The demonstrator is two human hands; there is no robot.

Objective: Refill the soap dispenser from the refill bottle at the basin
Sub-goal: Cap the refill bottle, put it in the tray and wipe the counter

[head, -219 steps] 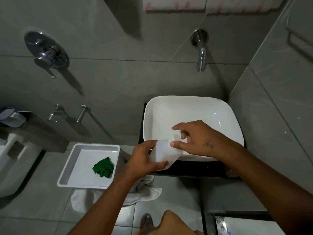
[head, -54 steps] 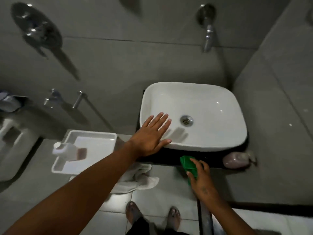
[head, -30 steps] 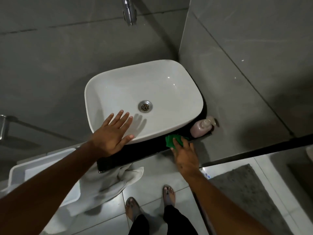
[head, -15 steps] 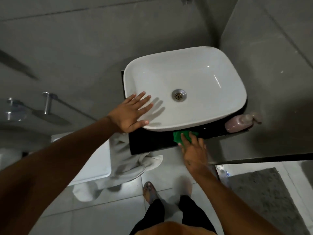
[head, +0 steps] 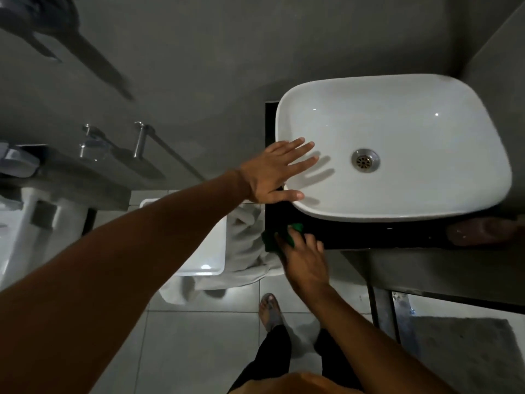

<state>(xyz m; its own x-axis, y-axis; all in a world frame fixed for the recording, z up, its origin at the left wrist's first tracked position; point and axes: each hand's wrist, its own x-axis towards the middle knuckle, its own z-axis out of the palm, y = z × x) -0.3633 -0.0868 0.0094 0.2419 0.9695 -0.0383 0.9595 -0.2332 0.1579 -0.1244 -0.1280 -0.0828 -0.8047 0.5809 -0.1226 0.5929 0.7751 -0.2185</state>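
The white basin [head: 426, 200] sits on a black counter [head: 355, 234]. My left hand [head: 277, 173] rests flat on the basin's left rim with fingers spread and holds nothing. My right hand [head: 302, 258] presses a green cloth [head: 277, 237] onto the counter's front left edge, below the basin. The pinkish soap dispenser [head: 480, 231] lies blurred at the counter's right end, apart from both hands. The refill bottle is out of sight.
A white tray [head: 210, 251] sits on the floor left of the counter, partly behind my left arm, with a white towel [head: 244, 251] bunched beside it. A toilet [head: 25, 223] stands far left. My feet [head: 270, 311] are on the tiled floor; a grey mat [head: 460, 354] lies right.
My right hand has slid the green cloth leftward along the counter's front edge. My left hand stays on the basin rim. The camera view has swung left.
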